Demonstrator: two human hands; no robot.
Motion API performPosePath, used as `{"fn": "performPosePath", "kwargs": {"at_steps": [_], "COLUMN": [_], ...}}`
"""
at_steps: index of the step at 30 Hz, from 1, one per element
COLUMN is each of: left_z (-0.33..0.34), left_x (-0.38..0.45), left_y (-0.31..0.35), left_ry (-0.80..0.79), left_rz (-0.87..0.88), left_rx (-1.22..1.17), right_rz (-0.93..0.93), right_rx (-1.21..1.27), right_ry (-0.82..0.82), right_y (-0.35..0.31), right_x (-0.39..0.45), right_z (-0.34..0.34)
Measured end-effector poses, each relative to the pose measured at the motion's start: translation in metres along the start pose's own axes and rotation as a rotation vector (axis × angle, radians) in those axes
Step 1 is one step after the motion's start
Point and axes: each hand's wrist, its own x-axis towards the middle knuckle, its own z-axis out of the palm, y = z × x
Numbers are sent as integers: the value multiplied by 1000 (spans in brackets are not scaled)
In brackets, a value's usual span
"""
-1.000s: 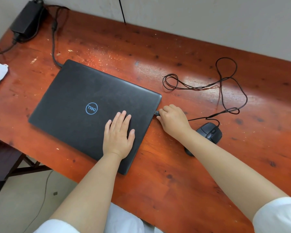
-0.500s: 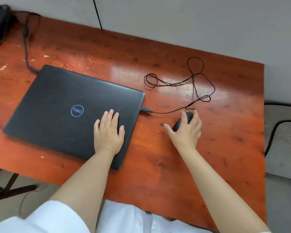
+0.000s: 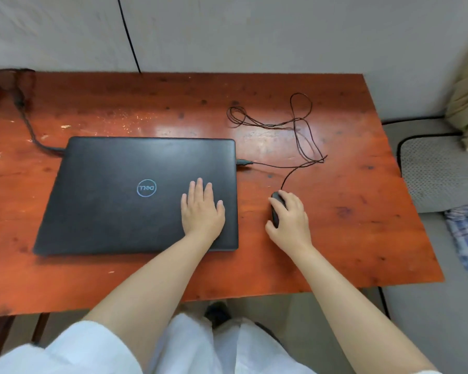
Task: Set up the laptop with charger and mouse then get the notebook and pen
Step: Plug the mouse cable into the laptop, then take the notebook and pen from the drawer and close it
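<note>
Head view: my left hand (image 3: 202,209) lies flat, palm down, on the closed lid of the laptop (image 3: 125,195), fingers straight and slightly spread, gripping nothing. The forearm runs in bare from the lower left, a white sleeve (image 3: 73,346) at the bottom edge. My right hand (image 3: 289,220) is cupped over the black mouse (image 3: 276,209), fingers curled down around it and thumb along its left side; only the mouse's front and left edge show past my knuckles. The mouse sits on the red-brown wooden table (image 3: 349,238), near the laptop's right edge but apart from it.

On the lid a round blue logo (image 3: 146,188) reads "DELL", upside down from where I sit.

The mouse cable (image 3: 300,122) loops loosely over the table behind the mouse and ends in a plug (image 3: 244,162) seated in the laptop's right side. A thicker charger cable (image 3: 35,139) meets the laptop's far left corner.
</note>
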Motion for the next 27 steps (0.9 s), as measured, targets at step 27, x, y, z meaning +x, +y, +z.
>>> {"fn": "performPosePath", "kwargs": {"at_steps": [27], "left_z": [-16], "left_x": [-244], "left_y": [-221], "left_ry": [1], "left_rz": [-209], "left_rx": [283], "right_rz": [-121], "right_rx": [17], "right_ry": [-21], "right_y": [-82], "right_x": [-218], "right_z": [119]}}
